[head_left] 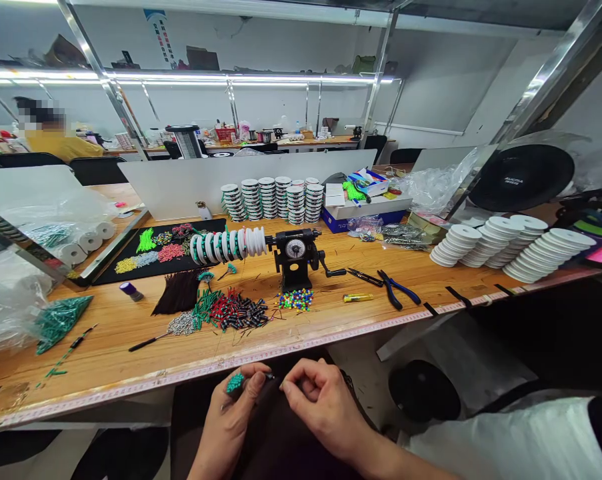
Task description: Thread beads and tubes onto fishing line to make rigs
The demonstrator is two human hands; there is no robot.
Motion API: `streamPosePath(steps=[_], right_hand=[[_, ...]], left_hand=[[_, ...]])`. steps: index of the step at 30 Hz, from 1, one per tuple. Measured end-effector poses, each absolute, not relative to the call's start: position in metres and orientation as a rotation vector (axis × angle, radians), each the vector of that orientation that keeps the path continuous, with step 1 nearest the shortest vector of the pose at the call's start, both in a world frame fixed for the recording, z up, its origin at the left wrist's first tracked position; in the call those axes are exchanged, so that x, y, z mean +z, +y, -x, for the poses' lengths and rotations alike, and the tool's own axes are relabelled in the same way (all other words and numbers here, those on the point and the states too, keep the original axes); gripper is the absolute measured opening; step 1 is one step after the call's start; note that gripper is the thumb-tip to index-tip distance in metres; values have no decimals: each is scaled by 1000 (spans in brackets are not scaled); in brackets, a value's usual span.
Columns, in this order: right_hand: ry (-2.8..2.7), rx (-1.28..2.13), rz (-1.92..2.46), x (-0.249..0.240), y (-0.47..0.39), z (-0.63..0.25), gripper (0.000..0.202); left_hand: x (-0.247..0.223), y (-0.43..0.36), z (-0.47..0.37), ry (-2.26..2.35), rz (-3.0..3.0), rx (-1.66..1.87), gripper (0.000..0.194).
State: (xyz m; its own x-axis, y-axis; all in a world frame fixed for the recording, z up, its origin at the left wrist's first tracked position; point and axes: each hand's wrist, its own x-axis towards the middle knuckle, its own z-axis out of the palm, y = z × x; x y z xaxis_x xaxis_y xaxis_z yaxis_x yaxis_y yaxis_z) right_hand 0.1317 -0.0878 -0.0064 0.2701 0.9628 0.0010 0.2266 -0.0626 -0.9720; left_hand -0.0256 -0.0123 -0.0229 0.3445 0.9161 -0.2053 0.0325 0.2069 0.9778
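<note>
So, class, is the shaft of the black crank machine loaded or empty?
Loaded: a row of white spools extends sideways from the black crank machine, some showing green.

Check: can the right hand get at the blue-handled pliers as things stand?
Probably yes: the blue-handled pliers lie uncovered near the front edge of the wooden bench, and nothing visible blocks the right hand. Its pinched fingers would need to open.

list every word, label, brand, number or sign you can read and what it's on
"AUCMA", as best I can read it, on the black disc; characters beneath it too small.
Wall sign: blue and red characters, too blurred to read.
Tape: markings too small.
Dial: markings too small.
Yellow tube: print too small.
</note>
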Motion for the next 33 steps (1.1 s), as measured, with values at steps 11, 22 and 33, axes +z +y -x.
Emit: streamPosePath(steps=[11, 22, 33], right_hand=[[-1088, 991, 1455, -4, -86, -133, 22], [-866, 1366, 1122, -24, -76, -132, 58], [-657, 1640, 913, -19, -78, -130, 43]], left_hand=[[-17, -9, 28, 1013, -1460, 746, 41], [-9, -17, 27, 962, -1609, 788, 23], [-10, -10, 30, 842, -2283, 1079, 16]])
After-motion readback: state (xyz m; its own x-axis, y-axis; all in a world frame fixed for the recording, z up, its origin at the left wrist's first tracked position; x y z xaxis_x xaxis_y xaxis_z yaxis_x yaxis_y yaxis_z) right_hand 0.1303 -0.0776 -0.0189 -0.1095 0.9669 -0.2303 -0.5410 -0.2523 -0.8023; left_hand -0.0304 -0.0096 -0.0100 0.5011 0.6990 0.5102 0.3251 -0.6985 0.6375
